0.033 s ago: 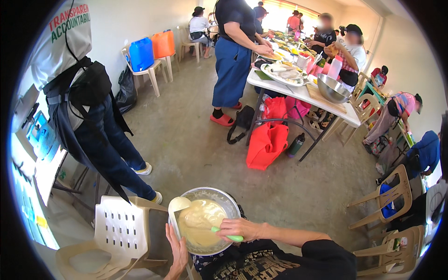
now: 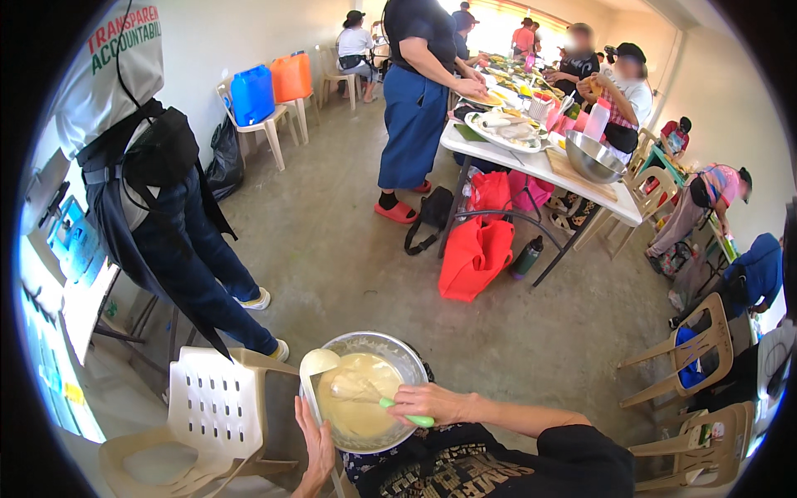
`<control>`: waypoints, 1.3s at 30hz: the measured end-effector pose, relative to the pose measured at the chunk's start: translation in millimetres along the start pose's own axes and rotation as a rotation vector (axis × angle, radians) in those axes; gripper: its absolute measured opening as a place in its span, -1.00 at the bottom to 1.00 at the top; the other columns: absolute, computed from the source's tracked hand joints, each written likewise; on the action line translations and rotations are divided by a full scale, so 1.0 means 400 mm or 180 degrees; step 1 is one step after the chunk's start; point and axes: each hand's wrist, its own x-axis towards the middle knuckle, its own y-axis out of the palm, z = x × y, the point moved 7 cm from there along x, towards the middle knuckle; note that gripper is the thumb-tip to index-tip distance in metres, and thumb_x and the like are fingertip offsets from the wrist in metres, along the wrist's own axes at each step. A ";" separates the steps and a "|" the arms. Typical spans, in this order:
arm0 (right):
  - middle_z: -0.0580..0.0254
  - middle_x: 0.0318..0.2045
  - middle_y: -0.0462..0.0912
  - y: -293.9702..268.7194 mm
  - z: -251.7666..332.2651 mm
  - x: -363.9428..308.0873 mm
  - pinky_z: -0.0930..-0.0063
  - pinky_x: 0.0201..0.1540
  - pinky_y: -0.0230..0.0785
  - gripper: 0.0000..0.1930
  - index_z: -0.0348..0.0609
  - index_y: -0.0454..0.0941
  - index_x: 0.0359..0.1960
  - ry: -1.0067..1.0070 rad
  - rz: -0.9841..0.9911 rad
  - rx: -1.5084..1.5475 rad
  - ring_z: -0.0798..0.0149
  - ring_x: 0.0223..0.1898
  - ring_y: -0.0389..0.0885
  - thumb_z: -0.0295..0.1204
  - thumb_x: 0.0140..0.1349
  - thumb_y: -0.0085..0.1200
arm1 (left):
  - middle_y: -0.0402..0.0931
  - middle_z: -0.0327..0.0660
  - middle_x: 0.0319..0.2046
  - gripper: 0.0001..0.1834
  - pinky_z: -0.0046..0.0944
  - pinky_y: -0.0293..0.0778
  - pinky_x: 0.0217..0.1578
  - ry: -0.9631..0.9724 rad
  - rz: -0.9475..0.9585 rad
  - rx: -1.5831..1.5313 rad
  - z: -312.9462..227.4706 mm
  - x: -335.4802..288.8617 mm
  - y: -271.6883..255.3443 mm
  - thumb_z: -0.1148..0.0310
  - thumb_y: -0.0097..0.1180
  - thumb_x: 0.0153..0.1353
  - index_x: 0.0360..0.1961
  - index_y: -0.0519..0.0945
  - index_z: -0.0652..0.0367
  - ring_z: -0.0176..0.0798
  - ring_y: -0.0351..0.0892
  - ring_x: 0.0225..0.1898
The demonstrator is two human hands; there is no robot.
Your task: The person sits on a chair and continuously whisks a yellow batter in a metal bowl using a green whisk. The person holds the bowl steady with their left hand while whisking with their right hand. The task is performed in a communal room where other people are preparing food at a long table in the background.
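While right hand [image 2: 423, 404] grasps the green-handled whisk [image 2: 387, 403], left hand [image 2: 315, 444] unclenched, the mixing bowl [image 2: 411, 358] just left of that grip probably handles heavy, its batter [image 2: 353, 421] sloshy; best held by rim.

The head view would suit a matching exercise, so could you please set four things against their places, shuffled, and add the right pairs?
Things:
1. Green-handled whisk
2. Ladle
3. Blue container
4. Larger red bag

Places:
A. On a chair near the wall
B. On the floor by the white table
C. In the person's right hand
D. At the left side of the mixing bowl, next to the person's left hand

Pairs: 1-C, 2-D, 3-A, 4-B
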 end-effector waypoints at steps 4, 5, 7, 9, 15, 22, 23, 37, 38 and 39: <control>0.18 -0.46 0.48 -0.036 -0.027 -0.034 0.31 -0.41 0.41 -0.87 -0.23 0.51 -0.33 0.0393 0.0178 -0.0163 0.18 -0.39 0.50 -0.52 0.06 0.10 | -0.31 0.20 0.38 -0.31 0.04 -0.16 0.34 -0.0005 0.0010 0.0060 -0.008 0.000 0.000 0.42 -0.22 0.21 0.36 -0.06 0.37 0.22 -0.25 0.40; 0.17 -0.45 0.49 -0.055 -0.022 -0.037 0.31 -0.41 0.41 -0.86 -0.25 0.52 -0.32 0.0456 0.0154 0.0029 0.18 -0.38 0.51 -0.53 0.06 0.10 | -0.31 0.20 0.38 -0.31 0.04 -0.16 0.34 -0.0024 0.0000 0.0038 -0.005 -0.001 0.000 0.41 -0.21 0.21 0.36 -0.06 0.37 0.22 -0.25 0.40; 0.16 -0.43 0.53 -0.082 -0.016 -0.043 0.30 -0.40 0.41 -0.86 -0.27 0.53 -0.31 0.0584 0.0106 0.0415 0.17 -0.38 0.53 -0.54 0.06 0.11 | -0.32 0.20 0.38 -0.30 0.04 -0.15 0.34 -0.0064 -0.0020 -0.0007 0.004 -0.005 -0.001 0.40 -0.21 0.21 0.36 -0.06 0.37 0.22 -0.26 0.40; 0.14 -0.41 0.56 -0.086 -0.019 -0.045 0.32 -0.37 0.41 -0.84 -0.29 0.55 -0.28 0.0852 0.0074 0.1038 0.17 -0.37 0.55 -0.54 0.08 0.11 | -0.32 0.20 0.38 -0.30 0.04 -0.15 0.34 -0.0120 -0.0018 -0.0043 -0.004 -0.003 0.000 0.38 -0.20 0.21 0.36 -0.07 0.37 0.23 -0.26 0.40; 0.12 -0.43 0.56 -0.013 -0.017 -0.025 0.35 -0.30 0.42 -0.82 -0.28 0.57 -0.22 0.0741 -0.0335 0.1206 0.15 -0.36 0.55 -0.53 0.12 0.11 | -0.34 0.21 0.38 -0.30 0.05 -0.15 0.34 -0.0033 0.0034 0.0007 -0.008 0.003 0.002 0.38 -0.20 0.22 0.36 -0.07 0.37 0.25 -0.27 0.40; 0.14 -0.51 0.55 -0.113 -0.014 -0.007 0.29 -0.35 0.43 -0.94 -0.23 0.52 -0.44 0.0756 -0.0094 0.0506 0.08 -0.41 0.56 -0.51 0.07 0.10 | -0.34 0.20 0.38 -0.29 0.05 -0.18 0.35 -0.0043 0.0029 -0.0004 -0.018 0.002 0.002 0.37 -0.20 0.22 0.36 -0.08 0.37 0.22 -0.29 0.41; 0.14 -0.53 0.55 -0.144 -0.010 -0.001 0.30 -0.37 0.43 -0.95 -0.23 0.51 -0.46 0.0769 -0.0110 0.0653 0.07 -0.44 0.55 -0.52 0.05 0.10 | -0.34 0.20 0.38 -0.29 0.05 -0.18 0.35 -0.0061 0.0030 -0.0017 -0.013 -0.003 0.003 0.36 -0.20 0.22 0.36 -0.08 0.37 0.21 -0.28 0.41; 0.14 -0.47 0.56 -0.042 0.011 0.032 0.30 -0.32 0.41 -0.84 -0.32 0.58 -0.23 0.0424 -0.0064 0.1367 0.14 -0.42 0.53 -0.56 0.15 0.09 | -0.35 0.23 0.37 -0.33 0.01 -0.10 0.33 0.0088 0.0004 0.0038 -0.026 0.000 0.000 0.40 -0.23 0.22 0.35 -0.05 0.36 0.22 -0.25 0.40; 0.15 -0.47 0.55 -0.035 0.006 0.033 0.29 -0.32 0.41 -0.84 -0.32 0.57 -0.23 0.0307 -0.0090 0.1122 0.13 -0.42 0.52 -0.57 0.14 0.09 | -0.35 0.23 0.37 -0.33 0.01 -0.10 0.33 0.0074 0.0018 0.0031 -0.027 -0.001 0.000 0.40 -0.22 0.22 0.35 -0.05 0.36 0.23 -0.25 0.40; 0.15 -0.47 0.54 -0.033 0.005 0.033 0.27 -0.33 0.41 -0.84 -0.31 0.56 -0.23 0.0193 -0.0120 0.0874 0.13 -0.42 0.51 -0.57 0.14 0.08 | -0.35 0.23 0.37 -0.33 0.01 -0.10 0.33 0.0065 0.0037 0.0024 -0.029 0.000 0.000 0.40 -0.22 0.22 0.35 -0.05 0.36 0.23 -0.25 0.40</control>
